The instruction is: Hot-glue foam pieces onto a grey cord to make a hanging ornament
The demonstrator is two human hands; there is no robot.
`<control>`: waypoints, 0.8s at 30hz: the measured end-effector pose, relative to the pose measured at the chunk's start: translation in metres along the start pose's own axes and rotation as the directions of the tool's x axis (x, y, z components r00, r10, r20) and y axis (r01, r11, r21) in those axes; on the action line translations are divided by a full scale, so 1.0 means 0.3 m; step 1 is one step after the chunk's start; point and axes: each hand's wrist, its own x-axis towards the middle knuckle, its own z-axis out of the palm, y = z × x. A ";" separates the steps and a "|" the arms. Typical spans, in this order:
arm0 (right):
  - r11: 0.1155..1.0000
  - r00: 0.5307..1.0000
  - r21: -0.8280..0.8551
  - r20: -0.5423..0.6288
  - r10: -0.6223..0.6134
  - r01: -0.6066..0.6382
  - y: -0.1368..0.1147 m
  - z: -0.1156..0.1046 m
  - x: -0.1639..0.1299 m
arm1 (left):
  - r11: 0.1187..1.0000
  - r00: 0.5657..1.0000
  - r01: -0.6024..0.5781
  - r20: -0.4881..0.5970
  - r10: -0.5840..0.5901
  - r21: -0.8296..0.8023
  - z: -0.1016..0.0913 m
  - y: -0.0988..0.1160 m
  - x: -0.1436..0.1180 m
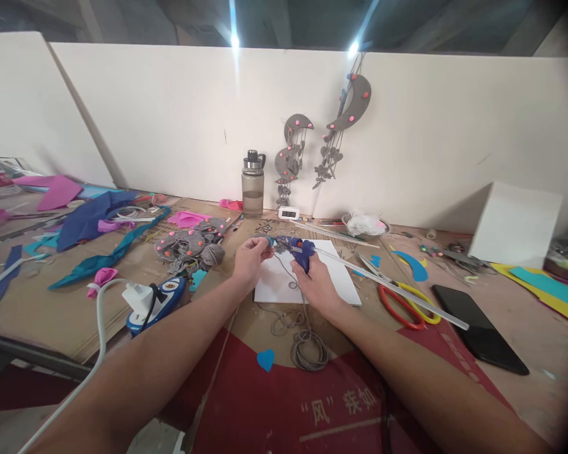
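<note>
Glue gun (297,250) above white sheet (307,280), gripped in right hand (315,282) | left hand (250,257) fingers pinch small blue piece (271,241) at its nozzle | grey cord (307,347) coiled on surface (66,309) | scissors (402,296) right

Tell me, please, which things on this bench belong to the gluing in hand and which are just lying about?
In use:
- blue glue gun, gripped by the right hand
- small blue piece, pinched by the left hand at the nozzle
- white sheet beneath
- grey cord

Lying about:
- scissors
- black phone
- water bottle
- blue heart
</note>
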 end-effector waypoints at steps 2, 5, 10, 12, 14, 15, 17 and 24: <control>1.000 1.000 0.007 -0.009 -0.001 0.001 0.002 0.001 0.000 | 1.000 1.000 0.000 -0.004 0.000 -0.001 0.001 0.002 -0.001; 1.000 1.000 -0.001 -0.010 -0.009 0.009 0.001 0.004 -0.003 | 1.000 1.000 0.001 0.004 -0.001 0.004 0.002 0.002 -0.002; 1.000 1.000 -0.015 0.001 -0.013 0.013 -0.009 0.003 -0.011 | 1.000 0.999 0.018 0.029 -0.018 0.020 0.002 -0.001 -0.004; 1.000 1.000 -0.013 -0.001 -0.013 0.013 -0.010 0.002 -0.010 | 1.000 0.999 0.020 0.027 -0.020 0.021 0.002 0.000 -0.006; 1.000 1.000 0.010 -0.012 -0.009 0.009 -0.006 0.000 -0.006 | 1.000 1.000 0.016 0.026 -0.016 0.016 0.003 0.003 -0.008; 0.999 1.000 0.037 -0.020 -0.003 0.004 -0.002 0.000 -0.003 | 1.000 1.000 0.013 0.024 -0.013 0.012 0.004 0.006 -0.009; 0.992 0.999 0.126 -0.025 0.021 -0.018 0.010 -0.004 0.007 | 1.000 1.000 0.012 0.013 -0.012 0.002 0.005 0.011 -0.009; 0.970 0.981 0.173 -0.052 0.185 -0.173 0.067 -0.070 0.090 | 0.999 1.000 0.023 -0.013 -0.023 -0.031 0.006 0.030 0.003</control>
